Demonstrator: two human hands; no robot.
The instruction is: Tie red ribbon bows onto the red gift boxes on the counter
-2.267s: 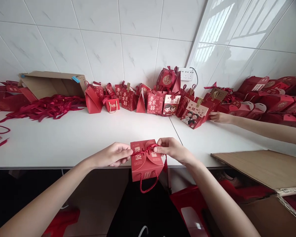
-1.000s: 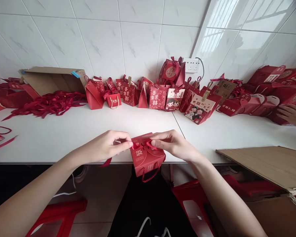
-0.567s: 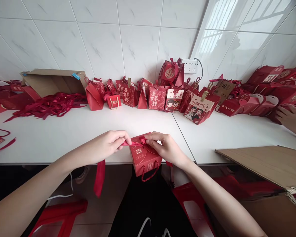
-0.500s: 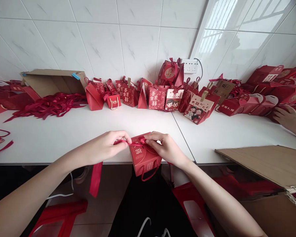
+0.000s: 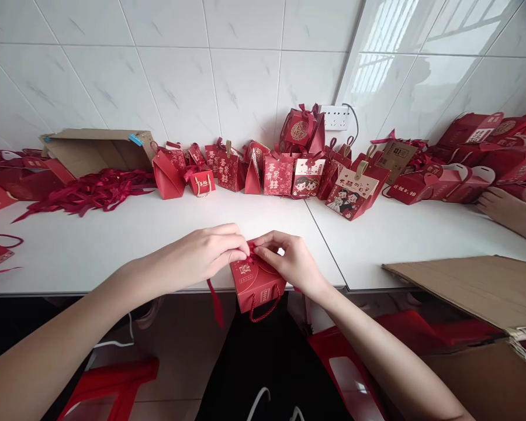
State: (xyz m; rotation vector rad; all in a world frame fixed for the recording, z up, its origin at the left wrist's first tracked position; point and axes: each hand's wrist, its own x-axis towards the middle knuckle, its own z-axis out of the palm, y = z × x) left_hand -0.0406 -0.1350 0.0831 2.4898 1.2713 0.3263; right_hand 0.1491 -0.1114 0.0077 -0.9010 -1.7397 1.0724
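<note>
A small red gift box [image 5: 258, 286] with a twisted red cord handle [image 5: 265, 318] sits at the table's front edge, partly over it. On its top, my left hand [image 5: 217, 248] pinches a red ribbon, whose loose tail [image 5: 216, 304] hangs below the palm. My right hand [image 5: 291, 257] pinches the ribbon at the same spot from the other side, thumb and forefinger closed. Both sets of fingertips nearly meet, and they hide most of the ribbon's knot or loop.
Several red gift boxes [image 5: 278, 175] line the white table [image 5: 193, 225] along the wall. A ribbon heap [image 5: 92, 190] lies before an open carton [image 5: 100, 143]. At right are piled boxes [image 5: 517, 164], another person's hand [image 5: 506, 207] and a cardboard flap [image 5: 469, 286].
My left hand has moved right, up to the right fingertips, and the hanging ribbon tail has moved with it. My right hand stays on the box top. The other person's hand at right has shifted slightly.
</note>
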